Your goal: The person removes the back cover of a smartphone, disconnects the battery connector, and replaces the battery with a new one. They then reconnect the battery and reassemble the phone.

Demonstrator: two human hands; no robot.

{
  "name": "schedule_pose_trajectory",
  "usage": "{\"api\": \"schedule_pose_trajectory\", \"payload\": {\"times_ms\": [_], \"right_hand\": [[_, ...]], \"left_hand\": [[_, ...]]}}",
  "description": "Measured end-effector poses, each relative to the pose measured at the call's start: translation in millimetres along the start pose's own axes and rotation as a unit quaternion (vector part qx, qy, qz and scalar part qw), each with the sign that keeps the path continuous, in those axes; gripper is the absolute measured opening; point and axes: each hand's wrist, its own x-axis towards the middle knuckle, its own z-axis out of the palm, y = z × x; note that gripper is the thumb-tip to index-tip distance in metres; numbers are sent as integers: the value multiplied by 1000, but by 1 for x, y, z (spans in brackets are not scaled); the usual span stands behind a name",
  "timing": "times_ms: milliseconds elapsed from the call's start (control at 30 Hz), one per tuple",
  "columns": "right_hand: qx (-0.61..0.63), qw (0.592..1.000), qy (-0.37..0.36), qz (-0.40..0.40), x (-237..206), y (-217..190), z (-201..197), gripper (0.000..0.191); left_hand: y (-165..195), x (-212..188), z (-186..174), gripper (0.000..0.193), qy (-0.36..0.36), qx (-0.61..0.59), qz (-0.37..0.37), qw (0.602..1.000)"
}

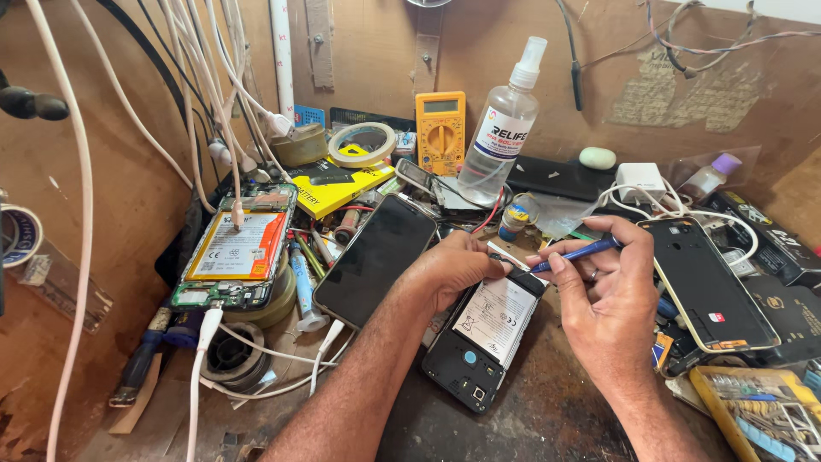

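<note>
Lying open-backed on the bench, a phone (486, 338) is steadied at its upper end by the left hand (453, 267), whose curled fingers are pressed on the top edge without fully enclosing it. A blue tool (575, 254) is pinched between thumb and forefinger of the right hand (603, 295), its tip brought just beside the left fingertips at the phone's top right corner. The phone's long axis is run from those fingers down towards the wrists. Both hands are about equally near. A second phone (374, 257) is left just beyond the left knuckles.
</note>
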Motion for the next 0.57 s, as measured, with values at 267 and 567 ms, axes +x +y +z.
{"api": "schedule_pose_trajectory", "payload": {"times_ms": [267,567], "right_hand": [[-14,1000,15,-2,1,-1,4,41],[-142,989,19,37,8,-5,-1,34]], "left_hand": [[-2,1,-1,20,-1,3,12,1000],[-4,5,-2,21,-8,-10,1,1000]]}}
